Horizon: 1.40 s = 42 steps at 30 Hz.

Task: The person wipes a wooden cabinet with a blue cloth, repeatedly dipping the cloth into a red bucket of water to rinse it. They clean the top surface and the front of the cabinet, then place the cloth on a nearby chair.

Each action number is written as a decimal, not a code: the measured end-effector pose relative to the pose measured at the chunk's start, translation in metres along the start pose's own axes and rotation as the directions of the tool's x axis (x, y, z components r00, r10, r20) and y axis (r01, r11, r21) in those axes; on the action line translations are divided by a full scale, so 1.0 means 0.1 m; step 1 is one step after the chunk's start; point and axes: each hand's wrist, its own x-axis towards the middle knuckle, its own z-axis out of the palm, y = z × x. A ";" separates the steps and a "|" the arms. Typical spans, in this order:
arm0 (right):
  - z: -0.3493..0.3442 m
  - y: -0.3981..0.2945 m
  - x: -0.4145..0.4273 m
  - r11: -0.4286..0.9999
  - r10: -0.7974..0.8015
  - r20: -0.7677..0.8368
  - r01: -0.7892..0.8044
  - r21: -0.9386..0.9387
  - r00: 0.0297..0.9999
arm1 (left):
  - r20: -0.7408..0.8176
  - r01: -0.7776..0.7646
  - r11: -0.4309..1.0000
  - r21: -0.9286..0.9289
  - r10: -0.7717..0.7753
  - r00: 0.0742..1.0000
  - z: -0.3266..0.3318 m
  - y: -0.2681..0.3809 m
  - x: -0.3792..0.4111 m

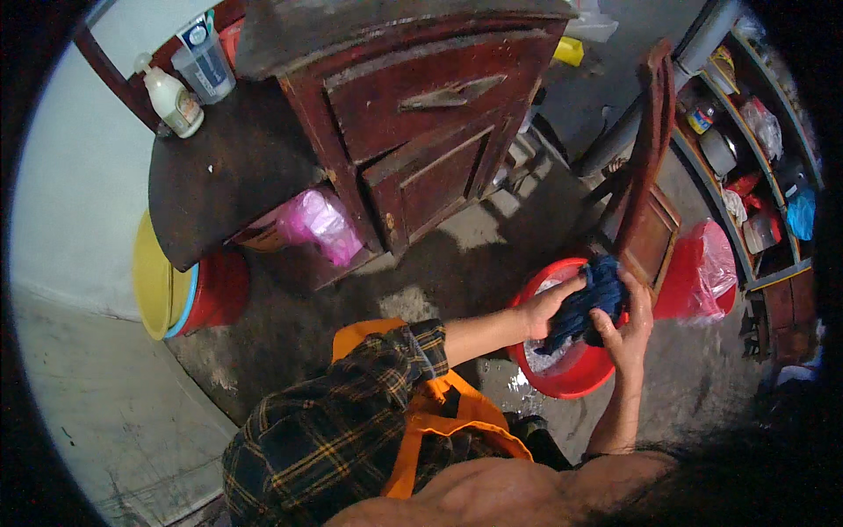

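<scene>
A bunched dark blue cloth (596, 296) is gripped between both hands over a red plastic basin (560, 388). My left hand (550, 306) holds its left side, thumb on top. From the right, my right hand (629, 323) clasps the other side with the fingers curled around the edge. Sudsy water (550, 359) shows in the basin below, partly hidden by the cloth and hands. A lower end of the cloth hangs down close to the suds; whether it touches them I cannot tell.
A wooden chair (649, 224) stands right behind the basin, beside a red bucket (685, 280) with clear plastic film. Ahead is a dark red wooden cabinet (428, 132). Shelves (744, 151) line the right; nested basins (155, 283) lean at left. The concrete floor (408, 303) is wet in places.
</scene>
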 end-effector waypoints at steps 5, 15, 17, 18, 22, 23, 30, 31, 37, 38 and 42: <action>0.04 -0.11 0.09 0.946 0.035 -0.004 -0.032 0.324 0.999 | -0.183 -0.071 0.995 -0.065 0.058 0.981 0.45 0.46 -0.51; 0.11 0.13 0.15 0.721 0.223 0.151 -0.267 0.640 0.963 | 0.906 0.484 -0.875 0.029 0.228 0.357 1.76 2.36 -2.05; 0.15 0.21 0.14 0.716 0.215 0.196 -0.290 0.635 0.957 | 0.782 0.527 -0.835 -0.158 0.220 0.584 1.76 2.54 -2.13; 0.19 0.20 0.14 0.731 0.193 0.188 -0.268 0.627 0.963 | 0.775 0.487 -0.853 -0.187 0.177 0.607 1.69 2.53 -2.12; 0.31 0.17 0.10 0.739 0.153 0.262 -0.286 0.610 0.953 | 0.616 0.352 -0.925 -0.142 0.196 0.763 0.92 2.30 -2.37; 0.31 0.16 0.11 0.745 0.143 0.280 -0.290 0.601 0.949 | 0.580 0.358 -0.922 -0.145 0.214 0.786 0.85 2.18 -2.41; 0.41 0.21 0.06 0.721 0.119 0.363 -0.332 0.608 0.924 | 0.791 0.503 -0.821 -0.270 0.108 0.602 1.48 2.61 -2.43; 0.41 0.23 0.06 0.721 0.126 0.373 -0.343 0.602 0.919 | 0.836 0.530 -0.808 -0.259 0.088 0.542 1.64 2.67 -2.39; 0.51 0.19 0.11 0.726 0.086 0.397 -0.331 0.603 0.914 | 0.851 0.530 -0.827 -0.186 0.134 0.508 1.52 2.57 -2.45; 0.52 0.17 0.11 0.733 0.081 0.399 -0.325 0.597 0.913 | 0.844 0.543 -0.822 -0.171 0.162 0.511 1.32 2.56 -2.49; 0.72 0.07 0.16 0.659 0.074 0.468 -0.395 0.640 0.881 | 0.763 0.505 -0.863 0.019 0.338 0.550 0.77 2.17 -2.46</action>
